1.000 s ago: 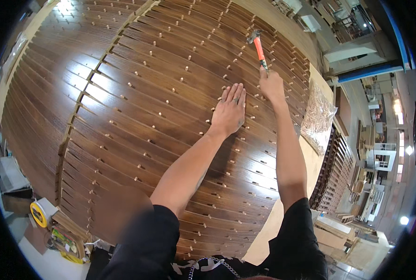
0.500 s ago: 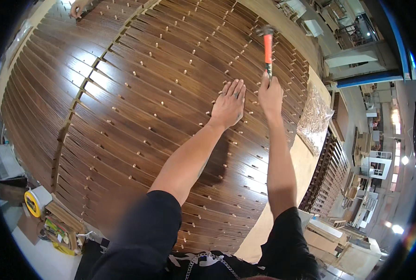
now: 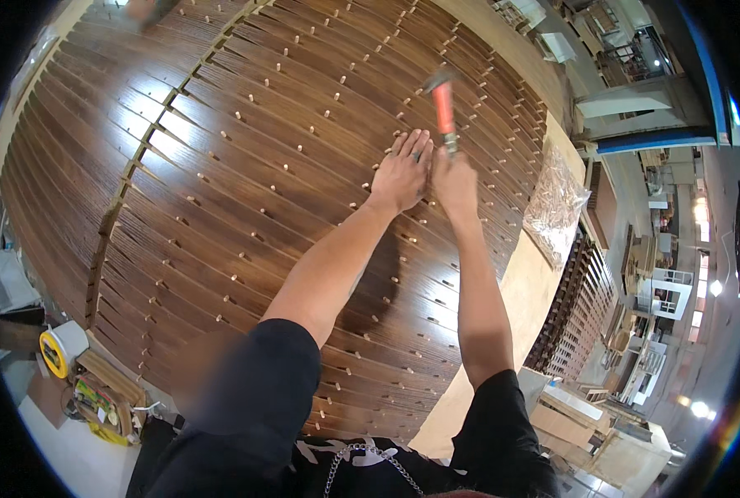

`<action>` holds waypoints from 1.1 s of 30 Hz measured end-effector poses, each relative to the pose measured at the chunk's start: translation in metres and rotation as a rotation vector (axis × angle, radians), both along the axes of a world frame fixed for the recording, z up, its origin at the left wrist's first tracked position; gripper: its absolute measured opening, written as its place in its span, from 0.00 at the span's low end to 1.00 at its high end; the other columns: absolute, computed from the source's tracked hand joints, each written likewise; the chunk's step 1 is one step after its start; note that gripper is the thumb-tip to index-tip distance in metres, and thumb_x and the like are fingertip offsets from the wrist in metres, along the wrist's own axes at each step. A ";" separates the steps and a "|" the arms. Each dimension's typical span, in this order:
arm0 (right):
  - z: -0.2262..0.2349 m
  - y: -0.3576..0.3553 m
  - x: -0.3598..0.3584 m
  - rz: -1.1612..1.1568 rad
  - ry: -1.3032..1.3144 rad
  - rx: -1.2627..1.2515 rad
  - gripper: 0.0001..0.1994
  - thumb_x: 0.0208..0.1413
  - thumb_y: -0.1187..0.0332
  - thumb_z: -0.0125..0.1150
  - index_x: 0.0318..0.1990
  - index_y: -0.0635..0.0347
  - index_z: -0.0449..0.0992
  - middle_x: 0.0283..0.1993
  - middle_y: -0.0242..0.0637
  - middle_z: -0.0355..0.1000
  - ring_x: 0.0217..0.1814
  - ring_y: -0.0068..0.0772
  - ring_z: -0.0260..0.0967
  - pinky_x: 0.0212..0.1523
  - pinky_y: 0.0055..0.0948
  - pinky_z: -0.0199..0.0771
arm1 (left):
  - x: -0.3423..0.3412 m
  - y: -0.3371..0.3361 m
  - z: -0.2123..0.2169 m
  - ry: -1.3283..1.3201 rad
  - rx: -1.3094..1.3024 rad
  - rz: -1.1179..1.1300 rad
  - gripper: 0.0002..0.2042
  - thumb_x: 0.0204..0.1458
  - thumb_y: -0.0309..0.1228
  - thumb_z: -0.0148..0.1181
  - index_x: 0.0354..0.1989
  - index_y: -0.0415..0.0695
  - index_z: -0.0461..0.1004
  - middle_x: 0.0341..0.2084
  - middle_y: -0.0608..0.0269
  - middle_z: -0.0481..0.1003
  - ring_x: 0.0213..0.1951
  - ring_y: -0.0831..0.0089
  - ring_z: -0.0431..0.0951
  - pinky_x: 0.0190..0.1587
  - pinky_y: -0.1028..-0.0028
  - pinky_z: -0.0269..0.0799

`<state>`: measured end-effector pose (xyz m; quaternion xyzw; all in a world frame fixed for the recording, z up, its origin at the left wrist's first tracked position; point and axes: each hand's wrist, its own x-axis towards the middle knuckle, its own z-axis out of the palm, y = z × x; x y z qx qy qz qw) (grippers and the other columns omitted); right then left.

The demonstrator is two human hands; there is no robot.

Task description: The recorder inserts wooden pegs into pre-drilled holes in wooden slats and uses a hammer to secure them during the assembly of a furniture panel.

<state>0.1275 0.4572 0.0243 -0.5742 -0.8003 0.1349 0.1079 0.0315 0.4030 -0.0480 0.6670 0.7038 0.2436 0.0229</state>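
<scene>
My right hand is closed round the lower handle of a hammer with a red-orange grip and a dark head. Motion smears the hammer head, which hangs over the boards, pointing away from me. Close beside it, my left hand lies flat on the brown wooden boards, fingers stretched out, a ring on one of them. Under and around both hands, rows of short pale wooden dowels stand up out of the boards. Whatever lies directly beneath my left palm is hidden.
Another person's blurred hand is at the far left corner. A clear plastic bag of dowels lies on the pale right border, beside a stack of dark slatted pieces. At lower left stand a white-and-yellow tub and a box of odds and ends.
My right hand and the hammer have swung left and a little nearer, beside my left hand. My left hand stays flat on the boards. The other person's hand has shifted and blurred.
</scene>
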 end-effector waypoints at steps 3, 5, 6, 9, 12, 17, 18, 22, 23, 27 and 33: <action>-0.007 0.008 0.000 0.108 0.003 -0.021 0.24 0.64 0.53 0.46 0.37 0.73 0.71 0.32 0.70 0.72 0.40 0.70 0.72 0.43 0.58 0.73 | -0.009 -0.007 -0.003 0.054 -0.025 -0.041 0.28 0.57 0.34 0.46 0.66 0.36 0.56 0.68 0.51 0.54 0.71 0.58 0.49 0.72 0.62 0.42; -0.002 0.004 0.001 0.097 -0.016 -0.048 0.24 0.64 0.53 0.46 0.37 0.73 0.72 0.34 0.70 0.72 0.41 0.70 0.72 0.44 0.58 0.72 | -0.009 -0.014 -0.002 0.014 -0.068 -0.063 0.29 0.57 0.33 0.45 0.67 0.36 0.55 0.69 0.53 0.53 0.72 0.61 0.48 0.73 0.63 0.39; 0.000 -0.001 -0.002 0.077 -0.013 -0.051 0.24 0.64 0.53 0.46 0.37 0.73 0.72 0.34 0.69 0.72 0.41 0.70 0.72 0.44 0.58 0.72 | -0.010 -0.024 -0.004 0.000 -0.042 -0.068 0.27 0.57 0.32 0.46 0.66 0.36 0.57 0.68 0.53 0.55 0.71 0.60 0.50 0.73 0.62 0.41; 0.001 -0.010 0.001 0.058 -0.007 -0.061 0.24 0.65 0.53 0.46 0.37 0.72 0.72 0.34 0.68 0.73 0.41 0.70 0.72 0.44 0.58 0.72 | -0.004 -0.073 -0.002 -0.108 0.085 -0.082 0.21 0.55 0.27 0.50 0.59 0.37 0.67 0.60 0.52 0.68 0.62 0.57 0.66 0.66 0.62 0.60; 0.015 -0.019 0.010 0.045 0.031 -0.045 0.23 0.65 0.53 0.46 0.37 0.72 0.71 0.32 0.67 0.73 0.39 0.69 0.72 0.41 0.59 0.71 | -0.003 -0.148 0.058 -0.554 -0.008 -0.024 0.14 0.57 0.26 0.51 0.51 0.39 0.73 0.46 0.51 0.77 0.48 0.55 0.78 0.50 0.62 0.74; 0.041 -0.054 -0.017 -0.019 0.247 0.006 0.22 0.66 0.53 0.45 0.35 0.69 0.69 0.30 0.66 0.73 0.36 0.68 0.73 0.36 0.60 0.70 | -0.029 -0.266 0.067 -0.522 0.145 0.243 0.13 0.55 0.23 0.53 0.50 0.39 0.73 0.44 0.49 0.77 0.46 0.53 0.77 0.47 0.62 0.75; 0.023 -0.055 -0.018 -0.030 0.243 0.028 0.22 0.65 0.53 0.45 0.35 0.69 0.69 0.30 0.66 0.73 0.35 0.68 0.73 0.34 0.60 0.71 | -0.033 -0.285 0.061 -0.518 0.150 0.245 0.13 0.55 0.23 0.53 0.50 0.39 0.73 0.44 0.49 0.77 0.46 0.53 0.77 0.47 0.62 0.75; -0.009 -0.048 -0.012 0.010 0.090 -0.014 0.24 0.65 0.52 0.46 0.35 0.71 0.69 0.31 0.65 0.73 0.37 0.68 0.73 0.37 0.57 0.72 | -0.041 -0.326 0.033 -0.459 0.096 0.179 0.21 0.48 0.18 0.54 0.55 0.39 0.70 0.52 0.50 0.72 0.55 0.53 0.72 0.55 0.61 0.70; -0.003 -0.050 -0.013 0.049 0.106 -0.045 0.24 0.64 0.52 0.47 0.35 0.71 0.70 0.31 0.65 0.73 0.38 0.68 0.73 0.38 0.57 0.72 | -0.040 -0.333 0.034 -0.423 0.108 0.153 0.24 0.46 0.17 0.55 0.56 0.39 0.69 0.54 0.52 0.71 0.57 0.55 0.70 0.58 0.61 0.68; 0.026 -0.075 -0.012 0.018 0.158 -0.047 0.23 0.66 0.53 0.46 0.35 0.70 0.70 0.29 0.65 0.73 0.36 0.68 0.73 0.36 0.57 0.70 | -0.038 -0.336 0.035 -0.285 0.051 0.156 0.27 0.42 0.17 0.55 0.57 0.40 0.69 0.56 0.55 0.70 0.60 0.57 0.68 0.61 0.63 0.66; -0.001 -0.092 -0.009 -0.045 0.132 0.052 0.22 0.66 0.53 0.44 0.34 0.68 0.68 0.27 0.65 0.72 0.35 0.69 0.72 0.35 0.58 0.71 | -0.041 -0.332 0.035 -0.324 0.065 0.129 0.25 0.41 0.16 0.54 0.54 0.40 0.71 0.57 0.58 0.70 0.61 0.59 0.67 0.61 0.64 0.65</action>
